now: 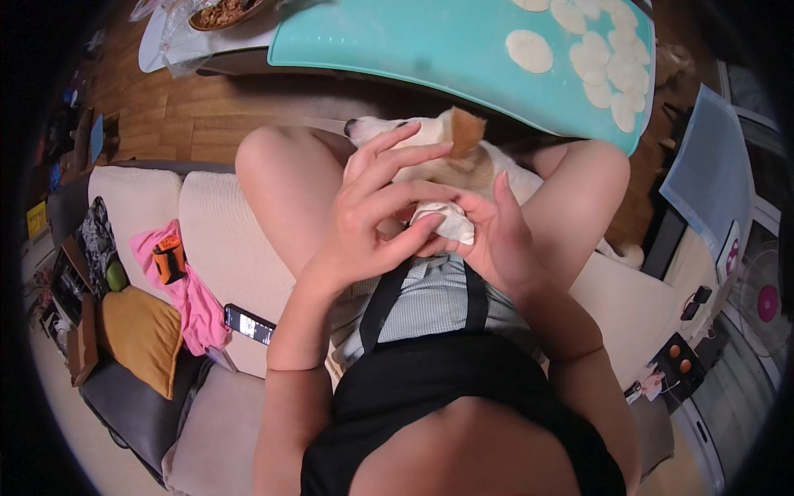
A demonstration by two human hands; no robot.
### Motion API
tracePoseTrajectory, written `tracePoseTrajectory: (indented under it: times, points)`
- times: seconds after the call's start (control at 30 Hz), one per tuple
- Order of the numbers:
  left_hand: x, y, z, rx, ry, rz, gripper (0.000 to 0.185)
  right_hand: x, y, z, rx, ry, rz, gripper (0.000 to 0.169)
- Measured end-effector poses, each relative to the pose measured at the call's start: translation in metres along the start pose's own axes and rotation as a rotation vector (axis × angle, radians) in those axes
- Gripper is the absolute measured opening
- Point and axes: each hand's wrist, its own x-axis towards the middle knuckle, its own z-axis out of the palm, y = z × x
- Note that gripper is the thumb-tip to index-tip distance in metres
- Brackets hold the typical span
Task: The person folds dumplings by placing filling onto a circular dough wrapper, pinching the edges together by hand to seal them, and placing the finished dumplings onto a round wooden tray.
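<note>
A white folded dumpling point(456, 227) lies between my two hands above my lap. My left hand point(366, 217) pinches its near edge with thumb and index finger, while the other fingers stretch out over it. My right hand point(505, 242) cradles the dumpling from the right, thumb raised and fingers curled beneath. Part of the dough is hidden by my fingers. Just beyond, a white and tan dog point(434, 164) rests between my bent legs, its head turned left. Several round dough wrappers point(529, 51) lie on the turquoise mat point(403, 46) in front of me.
A bowl of minced filling point(224, 15) stands at the table's far left beside clear plastic. On the cream sofa cover point(217, 217) to my left are a phone point(249, 323), a pink cloth point(198, 310) and an orange pack point(169, 260). A fan point(767, 304) stands at right.
</note>
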Motion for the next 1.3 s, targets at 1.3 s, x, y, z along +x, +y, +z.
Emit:
tracePoseTrajectory:
  times: [1.3]
  points:
    - [-0.028, 0.034, 0.004, 0.562, 0.119, 0.2, 0.019, -0.02, 0.017, 0.012, -0.097, -0.043, -0.093, 0.069]
